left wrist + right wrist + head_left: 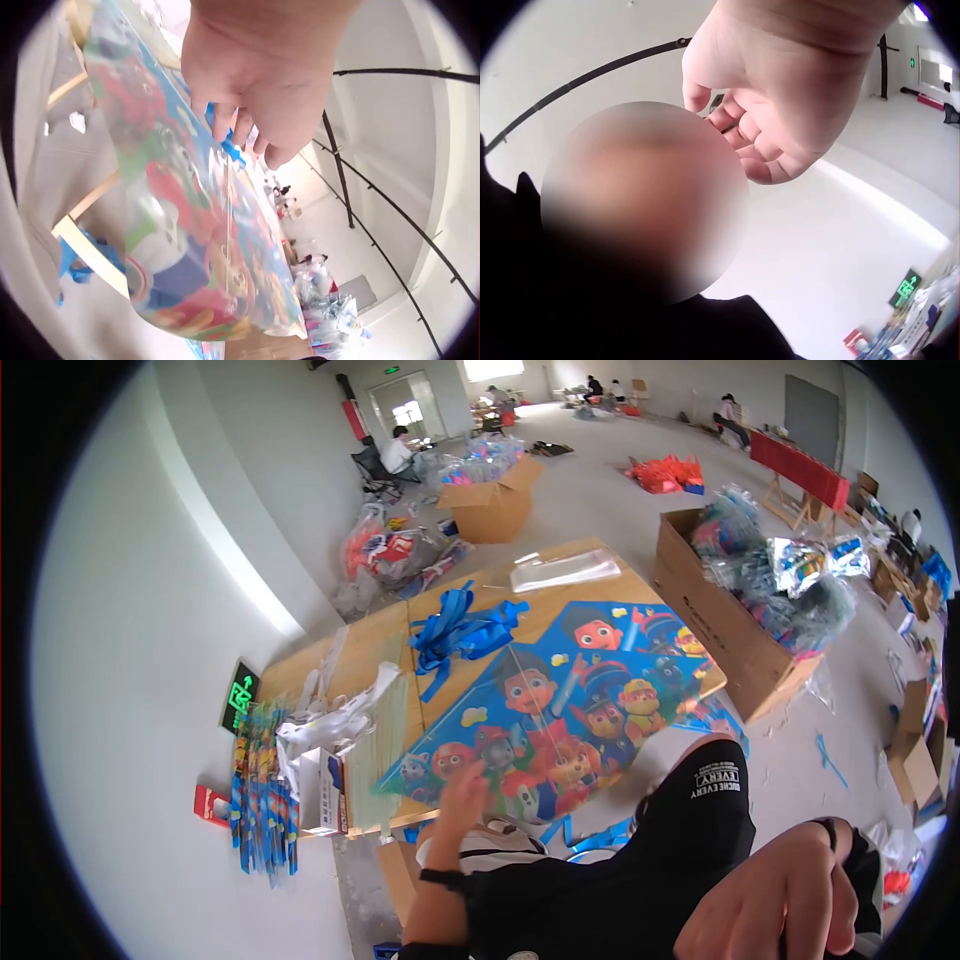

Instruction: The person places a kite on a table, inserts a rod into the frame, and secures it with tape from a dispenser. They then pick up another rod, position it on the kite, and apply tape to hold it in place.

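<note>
A large blue sheet printed with cartoon characters (560,705), triangular like a kite, lies on the wooden table and droops over its near edge. My left hand (463,805), blurred in the head view, is over the sheet's near left part. In the left wrist view that hand (259,90) has loosely bent fingers with nothing held between them. My right hand (775,905) is raised close to the head camera, away from the table. Its fingers (754,139) curl inward in the right wrist view, with a small dark bit by the fingertips; I cannot tell whether it is held.
Blue ribbons (460,630) lie in a heap behind the sheet, and clear plastic sleeves (565,570) at the far edge. White strips (340,720) and a small box (322,790) occupy the left end. A large carton (725,620) of wrapped goods stands right of the table.
</note>
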Action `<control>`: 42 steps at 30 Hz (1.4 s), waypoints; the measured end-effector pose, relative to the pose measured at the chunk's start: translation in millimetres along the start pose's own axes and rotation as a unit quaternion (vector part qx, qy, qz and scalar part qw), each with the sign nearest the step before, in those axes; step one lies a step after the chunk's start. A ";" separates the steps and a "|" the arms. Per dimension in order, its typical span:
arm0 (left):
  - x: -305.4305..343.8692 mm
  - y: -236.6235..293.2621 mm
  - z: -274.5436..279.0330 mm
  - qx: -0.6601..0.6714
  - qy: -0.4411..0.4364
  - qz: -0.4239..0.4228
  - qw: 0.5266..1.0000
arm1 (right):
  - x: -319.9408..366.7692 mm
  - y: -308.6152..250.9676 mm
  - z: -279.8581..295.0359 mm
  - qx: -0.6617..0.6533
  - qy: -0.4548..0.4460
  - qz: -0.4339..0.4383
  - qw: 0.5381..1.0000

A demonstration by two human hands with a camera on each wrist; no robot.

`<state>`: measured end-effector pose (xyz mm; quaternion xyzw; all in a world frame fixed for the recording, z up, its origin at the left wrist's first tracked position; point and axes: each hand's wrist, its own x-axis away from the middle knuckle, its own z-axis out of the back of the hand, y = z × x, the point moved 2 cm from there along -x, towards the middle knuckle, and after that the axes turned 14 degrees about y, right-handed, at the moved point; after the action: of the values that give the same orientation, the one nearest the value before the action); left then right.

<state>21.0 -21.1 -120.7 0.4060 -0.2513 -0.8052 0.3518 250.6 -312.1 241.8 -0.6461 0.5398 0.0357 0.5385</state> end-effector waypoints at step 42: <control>115.6 -143.7 115.9 -0.172 0.450 0.353 0.802 | 249.9 84.3 252.0 0.070 0.677 -0.034 0.732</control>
<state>-176.2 -6.3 -212.0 0.5389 -0.0485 -0.3819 0.7493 427.0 -278.0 -75.6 -0.4780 0.7400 -0.4673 0.0750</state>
